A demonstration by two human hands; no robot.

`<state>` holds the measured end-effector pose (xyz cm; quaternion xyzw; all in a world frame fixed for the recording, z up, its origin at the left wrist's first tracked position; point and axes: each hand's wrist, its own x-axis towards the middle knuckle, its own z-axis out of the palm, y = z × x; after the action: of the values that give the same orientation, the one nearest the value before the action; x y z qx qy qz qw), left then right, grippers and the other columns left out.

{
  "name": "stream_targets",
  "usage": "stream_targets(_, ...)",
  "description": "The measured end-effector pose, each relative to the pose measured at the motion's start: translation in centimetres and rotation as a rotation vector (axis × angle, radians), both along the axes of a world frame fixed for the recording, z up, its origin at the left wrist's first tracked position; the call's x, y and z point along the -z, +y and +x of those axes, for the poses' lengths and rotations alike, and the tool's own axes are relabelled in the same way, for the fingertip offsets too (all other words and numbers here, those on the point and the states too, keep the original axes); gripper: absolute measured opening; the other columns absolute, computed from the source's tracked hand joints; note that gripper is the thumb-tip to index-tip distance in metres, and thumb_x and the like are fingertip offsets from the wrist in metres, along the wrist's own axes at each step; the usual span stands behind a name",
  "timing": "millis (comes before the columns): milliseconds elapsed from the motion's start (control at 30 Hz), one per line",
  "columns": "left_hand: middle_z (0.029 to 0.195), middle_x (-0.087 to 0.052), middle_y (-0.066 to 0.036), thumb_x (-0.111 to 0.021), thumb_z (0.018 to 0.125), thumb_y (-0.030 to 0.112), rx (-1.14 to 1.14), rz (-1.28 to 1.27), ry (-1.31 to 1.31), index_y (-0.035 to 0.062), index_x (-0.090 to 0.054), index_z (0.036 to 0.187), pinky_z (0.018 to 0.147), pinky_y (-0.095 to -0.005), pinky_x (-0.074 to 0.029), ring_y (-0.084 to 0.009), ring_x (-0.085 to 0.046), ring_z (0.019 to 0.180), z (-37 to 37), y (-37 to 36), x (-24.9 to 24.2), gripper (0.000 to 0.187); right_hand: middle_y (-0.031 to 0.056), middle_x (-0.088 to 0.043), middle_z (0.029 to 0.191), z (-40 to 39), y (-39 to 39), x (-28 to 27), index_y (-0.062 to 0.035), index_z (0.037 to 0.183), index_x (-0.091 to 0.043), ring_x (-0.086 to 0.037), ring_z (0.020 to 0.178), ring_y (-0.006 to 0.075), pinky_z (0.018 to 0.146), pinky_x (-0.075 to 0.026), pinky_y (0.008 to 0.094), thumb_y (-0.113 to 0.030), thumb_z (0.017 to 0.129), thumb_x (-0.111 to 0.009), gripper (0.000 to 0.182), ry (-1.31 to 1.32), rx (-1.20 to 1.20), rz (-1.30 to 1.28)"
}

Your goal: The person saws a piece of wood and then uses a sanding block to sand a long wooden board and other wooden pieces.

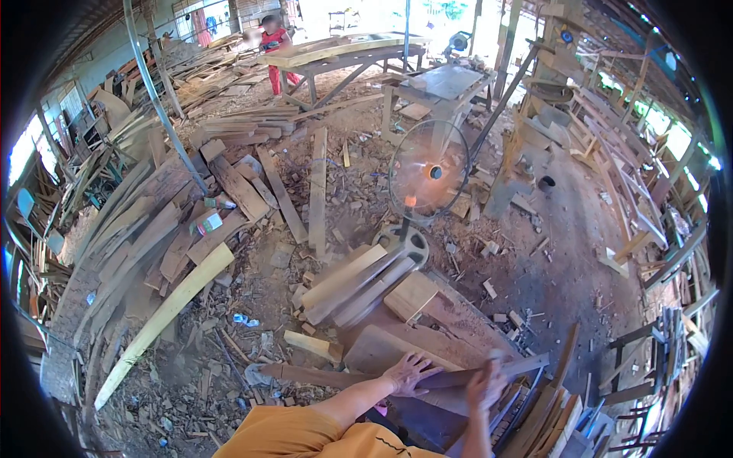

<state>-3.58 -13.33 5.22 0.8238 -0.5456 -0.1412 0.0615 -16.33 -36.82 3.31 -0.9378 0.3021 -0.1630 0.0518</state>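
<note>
My left hand (412, 374) lies with fingers spread on a long, narrow wooden board (321, 375), pressing it from above. The board runs across in front of me, over a wider brown plank (374, 347). Close to the board's right part is my right hand (485, 383), blurred by motion, its fingers looking curled. A pale smear shows at the top of this hand; what it holds, if anything, is too blurred to name. A short light wood block (313, 346) lies left of the plank.
A round fan (431, 172) stands ahead on a base, beside stacked boards (347, 282). Offcuts and chips litter the ground. Leaning timber (550, 420) is at my right. A long pale slab (168, 324) lies left. A person in red (273, 46) stands by a far workbench (343, 52).
</note>
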Motion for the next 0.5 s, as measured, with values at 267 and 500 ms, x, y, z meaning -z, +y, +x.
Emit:
stream_targets(267,0.153,-0.038,-0.015,-0.047,0.095,0.057,0.07,-0.101,-0.064,0.0296,-0.019,0.157,0.113,-0.0544,-0.022,-0.0406,-0.033,0.14,0.1,0.5,0.6,0.073,0.0268,-0.052,0.122,3.5,-7.7,-0.2,-0.0072,0.143,-0.043,-0.054,0.104,0.0447,0.088,-0.047,0.0528,-0.018,0.09,-0.059,0.056,-0.102,0.463,0.041)
stream_targets(500,0.147,-0.043,-0.016,-0.052,0.09,0.059,0.033,-0.06,-0.052,0.0087,-0.036,0.149,0.113,-0.0526,-0.024,-0.0371,-0.036,0.138,0.5,0.3,1.6,0.08,0.0279,-0.053,0.116,1.1,13.5,-5.3,-0.0078,0.14,-0.048,-0.053,0.103,0.0499,0.087,-0.046,0.0579,-0.018,0.08,-0.067,0.063,0.126,-0.077,0.292)
